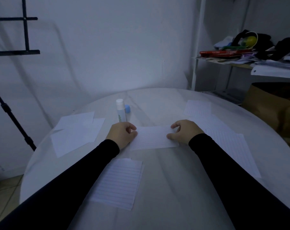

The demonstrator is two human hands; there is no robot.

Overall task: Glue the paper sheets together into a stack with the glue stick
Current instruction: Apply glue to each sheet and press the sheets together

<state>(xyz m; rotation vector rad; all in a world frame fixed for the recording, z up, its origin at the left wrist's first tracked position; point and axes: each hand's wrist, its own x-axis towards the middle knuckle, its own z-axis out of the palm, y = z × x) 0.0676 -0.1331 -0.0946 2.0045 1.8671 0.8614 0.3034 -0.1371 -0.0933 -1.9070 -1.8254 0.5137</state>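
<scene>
A lined paper sheet [153, 137] lies flat in the middle of the round white table [174, 188]. My left hand [121, 135] pinches its left edge and my right hand [185, 132] pinches its right edge. Just behind my left hand the uncapped glue stick [121, 112] stands upright, with its blue cap [127, 108] beside it. Another lined sheet [119, 183] lies nearer to me. Plain sheets [76, 131] overlap at the left. More lined sheets [224, 135] spread out at the right.
A black stand pole [13, 117] rises left of the table. At the back right a white shelf [240, 63] holds books and clutter, with a brown paper bag [270, 107] below it. The wall is close behind the table.
</scene>
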